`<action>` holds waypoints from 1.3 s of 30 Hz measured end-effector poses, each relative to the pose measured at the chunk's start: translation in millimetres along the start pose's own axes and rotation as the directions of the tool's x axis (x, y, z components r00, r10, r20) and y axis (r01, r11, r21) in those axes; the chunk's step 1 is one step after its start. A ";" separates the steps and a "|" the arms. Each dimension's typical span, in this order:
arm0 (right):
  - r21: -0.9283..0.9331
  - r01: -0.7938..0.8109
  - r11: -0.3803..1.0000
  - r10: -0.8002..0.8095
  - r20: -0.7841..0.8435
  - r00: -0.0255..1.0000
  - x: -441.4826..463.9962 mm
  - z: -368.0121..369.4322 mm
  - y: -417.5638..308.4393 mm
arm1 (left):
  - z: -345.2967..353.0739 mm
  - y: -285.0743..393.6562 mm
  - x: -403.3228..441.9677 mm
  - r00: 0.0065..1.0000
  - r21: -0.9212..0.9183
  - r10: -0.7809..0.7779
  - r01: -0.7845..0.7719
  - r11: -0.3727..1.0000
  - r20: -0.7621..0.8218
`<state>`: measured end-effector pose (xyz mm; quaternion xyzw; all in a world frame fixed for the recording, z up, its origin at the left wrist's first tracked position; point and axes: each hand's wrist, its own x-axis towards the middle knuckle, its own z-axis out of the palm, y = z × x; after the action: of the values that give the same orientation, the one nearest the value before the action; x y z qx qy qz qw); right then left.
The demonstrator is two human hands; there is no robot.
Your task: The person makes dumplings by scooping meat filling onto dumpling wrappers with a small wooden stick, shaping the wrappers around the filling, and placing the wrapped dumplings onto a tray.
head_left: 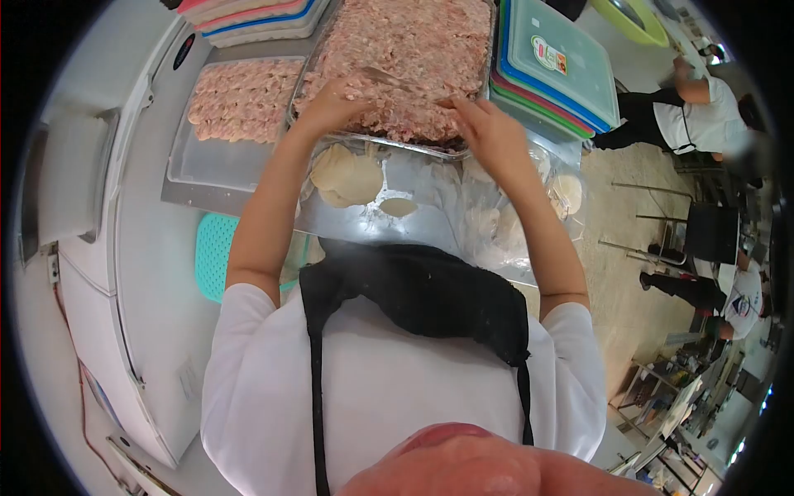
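A large clear tray (291, 107) full of minced filling (405, 41) stands at the top middle. My left hand (335, 105) is over its near left part, fingers at the filling; what they hold is hidden. My right hand (484, 124) is at the tray's near right edge, thumb and fingers pinched together on something I cannot make out. A spoon-like utensil (385, 78) lies on the filling between the hands. Pale round dough wrappers (347, 175) lie on the metal table (331, 219) just below the tray. Rows of filled pieces (244, 99) sit on a white tray (219, 165) to the left.
Stacked lidded containers (558, 62) are right of the tray, more (256, 21) at upper left. Plastic bags with wrappers (504, 231) lie at the table's right. A turquoise basket (217, 256) is below left. Two people (703, 116) are far right, beside a black chair (713, 236).
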<state>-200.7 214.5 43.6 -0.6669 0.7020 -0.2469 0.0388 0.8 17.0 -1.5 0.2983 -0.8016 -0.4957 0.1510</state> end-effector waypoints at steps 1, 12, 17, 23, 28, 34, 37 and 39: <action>-0.004 -0.004 1.000 0.004 -0.081 0.997 -3.7 2.8 -11.1 | 2.1 2.7 -0.9 0.996 0.006 -0.087 0.087 0.996 -0.026; 0.266 -0.191 0.945 0.163 0.124 0.979 -18.5 -22.3 8.3 | -13.0 37.7 -40.4 0.976 0.025 0.214 -0.213 0.977 -0.040; 0.404 -0.084 0.911 0.013 0.175 0.985 -14.0 -4.7 -36.8 | -25.2 30.3 -37.0 0.895 0.060 0.405 -0.422 0.905 0.189; -0.075 0.019 0.997 -0.026 -0.086 0.996 -0.1 -14.8 -93.7 | -63.4 2.4 -47.3 0.958 0.008 0.257 -0.260 0.966 0.127; -0.115 0.038 0.993 -0.040 -0.016 0.999 26.9 -10.6 -130.0 | -103.8 -23.6 -71.2 0.928 0.179 0.371 -0.362 0.915 -0.023; 0.218 -0.016 0.976 -0.006 0.099 0.995 52.3 33.7 -184.4 | -168.5 -6.4 -117.6 0.976 -0.227 -0.034 0.084 0.970 0.215; 0.168 -0.052 0.984 0.028 0.139 0.990 64.5 52.0 -201.2 | -182.6 -84.8 -111.0 1.000 0.006 -0.002 0.002 1.000 0.005; 0.141 -0.150 0.979 0.121 0.195 0.973 69.4 52.0 -208.4 | -198.9 -100.1 -126.9 0.992 -0.066 -0.097 0.091 0.994 -0.085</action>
<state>3.0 135.2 100.2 -0.6324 0.7179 -0.2342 0.1725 239.2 -76.5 8.8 0.3525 -0.7634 -0.5132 0.1720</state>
